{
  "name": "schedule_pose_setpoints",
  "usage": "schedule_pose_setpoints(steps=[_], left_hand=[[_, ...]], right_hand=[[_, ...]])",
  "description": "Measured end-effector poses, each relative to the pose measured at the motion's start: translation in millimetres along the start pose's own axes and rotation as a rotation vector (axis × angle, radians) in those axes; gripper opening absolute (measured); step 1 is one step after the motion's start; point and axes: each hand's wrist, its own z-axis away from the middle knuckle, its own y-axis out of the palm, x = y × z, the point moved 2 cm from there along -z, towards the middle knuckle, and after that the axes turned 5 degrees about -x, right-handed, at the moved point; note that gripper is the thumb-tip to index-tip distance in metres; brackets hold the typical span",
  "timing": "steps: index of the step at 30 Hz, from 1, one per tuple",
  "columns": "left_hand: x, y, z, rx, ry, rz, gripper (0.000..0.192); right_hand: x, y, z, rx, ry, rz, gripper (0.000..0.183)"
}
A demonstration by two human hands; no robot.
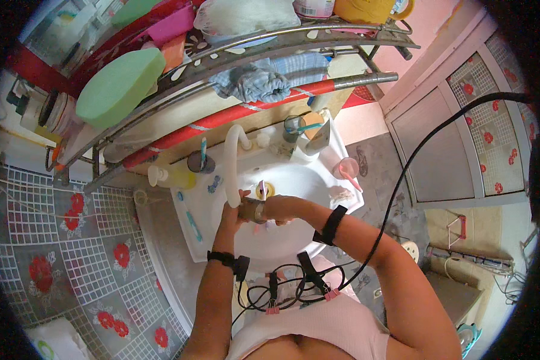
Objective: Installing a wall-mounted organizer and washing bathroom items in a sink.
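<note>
Both my hands are over the basin of a white washbasin [297, 252], below the mouth of a curved white faucet [232, 166]. A greyish, translucent cup [252, 210] lies tilted between them. My left hand [234, 213] holds its left end. My right hand [281, 209] is closed round its right side, with the fingers partly hidden. Just beyond the hands, a small pale object [263, 189] stands over the brass-coloured drain; I cannot tell what it is. Small pinkish and purple things show below the cup, too blurred to name.
On the basin's rim stand a soap pump bottle [173, 176], a dark cup with a toothbrush [201, 162], a toothbrush [193, 226], a pink cup [347, 168] and a grey cup [294, 128]. A metal shelf [261, 96] with a cloth overhangs the back. A black cable crosses the right side.
</note>
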Motion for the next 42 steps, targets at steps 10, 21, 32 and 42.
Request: schedule_pose_setpoints(steps=[10, 21, 32, 42], left_hand=[[-3.1, -9.8, 0.1, 0.071, -0.05, 0.278, 0.034], [-14.2, 27.3, 18.6, -0.244, 0.224, -0.291, 0.029], [-11.5, 58.9, 30.1, -0.244, 1.119, -1.377, 0.013], [-53.4, 6.2, 14.5, -0.285, 0.726, -1.623, 0.018]], right_hand=[[-24.1, 29.1, 0.6, -0.018, 0.316, -1.554, 0.023], [-25.2, 40.4, 9.6, -0.224, 0.218, -0.641, 0.046], [-9.0, 52.1, -9.2, -0.307, 0.368, -1.055, 0.025], [-9.1, 40.6, -7.5, -0.398, 0.246, -0.906, 0.015]])
